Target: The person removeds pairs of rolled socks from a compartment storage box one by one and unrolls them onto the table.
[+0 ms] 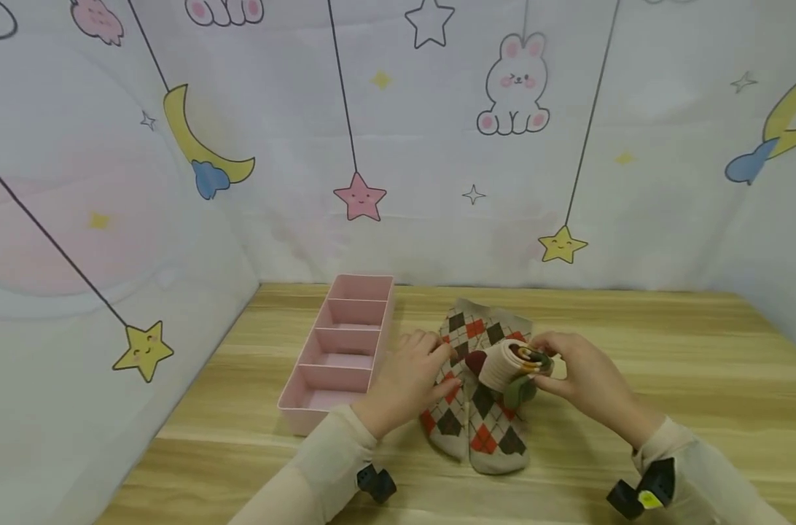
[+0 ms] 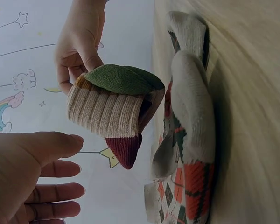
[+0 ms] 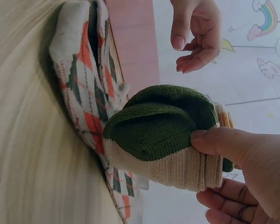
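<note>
A rolled pair of socks (image 1: 501, 370), cream ribbed with green and dark red ends, is held up in my right hand (image 1: 584, 375). In the right wrist view the thumb (image 3: 219, 142) presses the roll's green and cream side, fingers behind it. My left hand (image 1: 407, 375) hovers close by with fingers apart and nothing in its grasp; the left wrist view shows a gap between it and the roll. Beneath both hands lies a pair of argyle socks (image 1: 483, 441), beige with red and dark diamonds, laid flat side by side on the table.
A pink box (image 1: 293, 419) with several compartments stands left of the argyle socks, beside my left hand. The wood-grain table (image 1: 667, 343) meets a white cartoon-print backdrop (image 1: 437, 240) at the back and sides.
</note>
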A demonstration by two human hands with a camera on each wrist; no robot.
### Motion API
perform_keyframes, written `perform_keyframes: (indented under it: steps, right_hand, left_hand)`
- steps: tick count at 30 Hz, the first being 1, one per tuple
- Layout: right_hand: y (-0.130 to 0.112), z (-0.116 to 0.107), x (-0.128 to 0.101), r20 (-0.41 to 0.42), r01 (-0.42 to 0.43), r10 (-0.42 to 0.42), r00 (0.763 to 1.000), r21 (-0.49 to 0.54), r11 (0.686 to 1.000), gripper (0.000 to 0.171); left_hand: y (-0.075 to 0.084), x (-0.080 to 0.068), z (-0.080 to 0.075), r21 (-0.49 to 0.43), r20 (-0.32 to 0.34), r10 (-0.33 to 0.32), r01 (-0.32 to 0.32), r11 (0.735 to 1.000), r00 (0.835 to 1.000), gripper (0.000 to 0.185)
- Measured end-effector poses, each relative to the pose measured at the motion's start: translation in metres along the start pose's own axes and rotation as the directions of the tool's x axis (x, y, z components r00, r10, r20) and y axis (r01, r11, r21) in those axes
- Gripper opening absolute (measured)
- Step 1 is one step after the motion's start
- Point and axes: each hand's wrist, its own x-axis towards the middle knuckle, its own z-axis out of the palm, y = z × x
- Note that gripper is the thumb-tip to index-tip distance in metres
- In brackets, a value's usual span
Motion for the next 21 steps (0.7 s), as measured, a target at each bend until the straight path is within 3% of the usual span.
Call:
perform_keyframes:
  steps: [7,21]
  right_hand:
    - [0.009,-0.005,-0.015,0.011,-0.083,0.083,0.997,0.029,0.996,0.033]
    - [0.023,-0.003,-0.038,0.023,-0.171,0.170,0.985,0.050,0.984,0.035]
  left_hand:
    - [0.011,0.007,0.007,-0.064,-0.009,0.032,-0.033,0.997,0.999,0.029]
    - [0.037,0.024,0.011,-0.023,0.072,0.074,-0.072,0.997,0.995,0.030]
